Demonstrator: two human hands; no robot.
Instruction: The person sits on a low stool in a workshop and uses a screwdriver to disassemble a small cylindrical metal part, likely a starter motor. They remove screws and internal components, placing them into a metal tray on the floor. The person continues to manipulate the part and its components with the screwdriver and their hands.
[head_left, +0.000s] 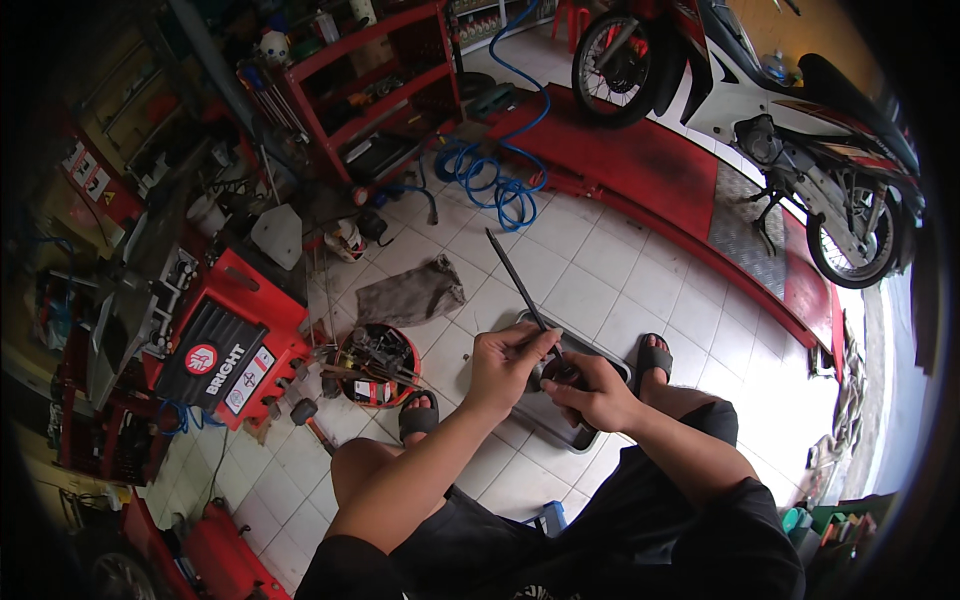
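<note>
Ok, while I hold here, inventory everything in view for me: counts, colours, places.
Rod: one, black, centre, slanting up-left
Round part: one, dark, centre
Tray: one, metallic grey, floor below
Cloth: one, grey, floor ahead
Tub: one, orange-red, left of centre
Mallet: one, black-orange, beside tub
Machine: one, red-black, left
Rack: one, red, upper left
Hose: one, blue, near rack
Lift platform: one, red, upper right
Motorbike: one, white-red-black, upper right
Clutter: too dim to count, far left
Sandals: two, black, either side of tray
Forearms: two, bare, lower centre
Left grip: one, bare, on rod
Right grip: one, bare, on round part
</note>
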